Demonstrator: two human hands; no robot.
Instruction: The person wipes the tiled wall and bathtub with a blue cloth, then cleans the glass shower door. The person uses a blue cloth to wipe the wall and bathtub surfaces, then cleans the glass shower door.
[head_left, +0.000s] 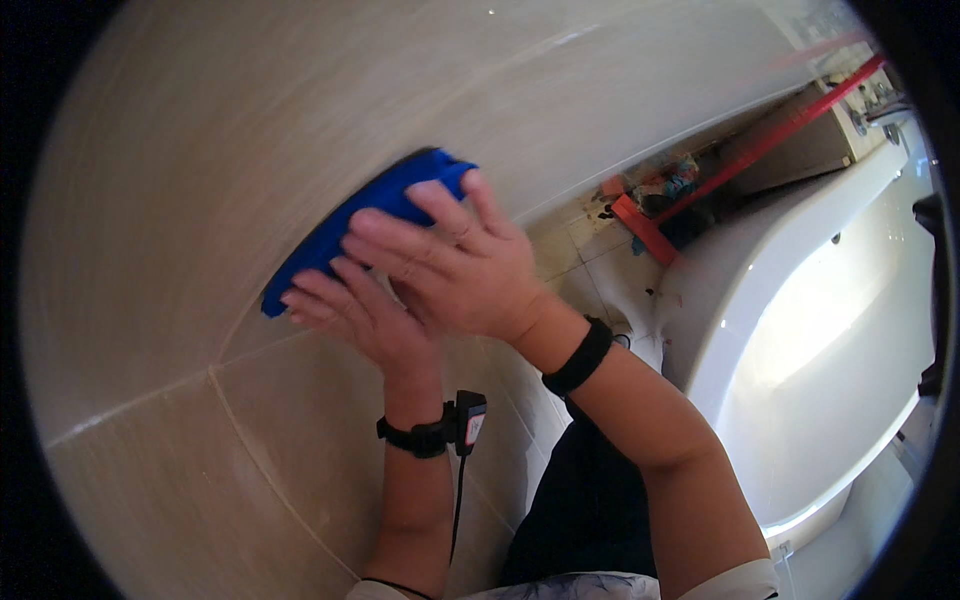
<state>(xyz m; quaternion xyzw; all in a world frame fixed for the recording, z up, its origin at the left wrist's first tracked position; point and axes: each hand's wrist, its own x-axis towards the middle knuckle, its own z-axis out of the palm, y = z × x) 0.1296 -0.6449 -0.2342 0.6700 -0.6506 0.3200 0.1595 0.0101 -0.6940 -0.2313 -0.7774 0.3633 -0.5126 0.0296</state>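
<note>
Both hands press a blue cloth (390, 187) against a beige tiled wall (300, 135). My left hand (367, 307) has its fingers on the lower-left part of the cloth. My right hand (457, 262) lies higher, with its fingers spread over the middle and upper-right end. The hands overlap slightly. The fingers look blurred, and they cover part of the cloth. A black strap with a small cabled device (470, 424) circles my left wrist, and a black band (579, 358) sits on my right forearm.
A white bathtub (731, 322) stands at the right, with a metal faucet (889, 114) at its far end. A red long-handled tool (772, 142) leans between tub and wall, its head on the tiled floor (592, 247). Debris (675, 180) lies behind it.
</note>
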